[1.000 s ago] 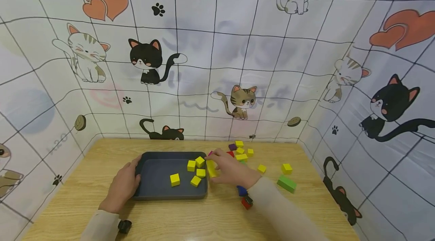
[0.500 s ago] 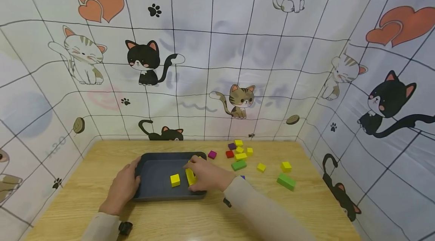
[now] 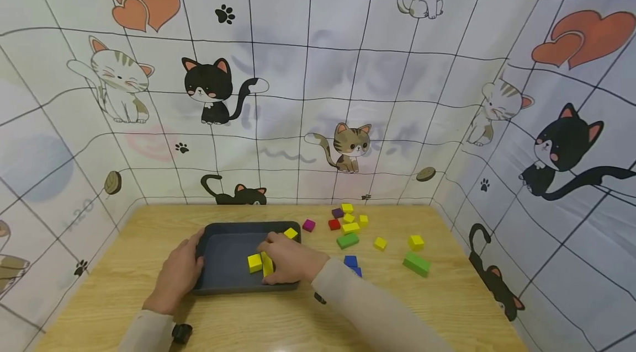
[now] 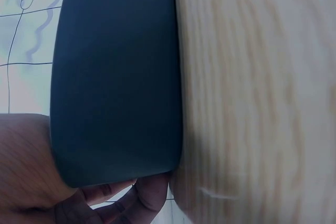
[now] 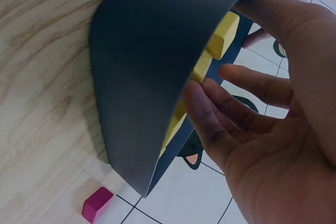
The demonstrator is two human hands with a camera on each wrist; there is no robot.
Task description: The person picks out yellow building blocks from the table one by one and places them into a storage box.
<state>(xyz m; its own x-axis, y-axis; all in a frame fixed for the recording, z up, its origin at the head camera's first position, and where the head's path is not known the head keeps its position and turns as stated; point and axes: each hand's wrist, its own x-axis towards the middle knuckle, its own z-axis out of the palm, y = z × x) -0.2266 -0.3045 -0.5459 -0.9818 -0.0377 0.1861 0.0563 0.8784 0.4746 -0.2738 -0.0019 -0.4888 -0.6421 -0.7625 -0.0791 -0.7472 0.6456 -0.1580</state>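
Note:
A dark grey tray (image 3: 224,252) lies on the wooden table. My left hand (image 3: 175,273) grips its left end, with the thumb over the rim and curled fingers along the outside in the left wrist view. Inside the tray, my right hand (image 3: 290,258) holds a long yellow block (image 3: 267,265) between thumb and fingers. Left of that block, and close to it, sits a yellow cube (image 3: 255,263). Another yellow cube (image 3: 290,233) shows at the tray's back right corner. The right hand hides other cubes from the head view; the tray wall (image 5: 142,61) partly covers yellow pieces in the right wrist view.
Right of the tray lie a magenta block (image 3: 308,225), a red block (image 3: 334,224), a purple block (image 3: 337,213), several yellow blocks (image 3: 350,228), green blocks (image 3: 416,264) and blue blocks (image 3: 350,261). A cat-patterned cloth (image 3: 278,92) stands behind the table.
My right hand has carried the long yellow block leftward over the tray's right rim and down beside the front yellow cube. The left hand stays on the tray's left end.

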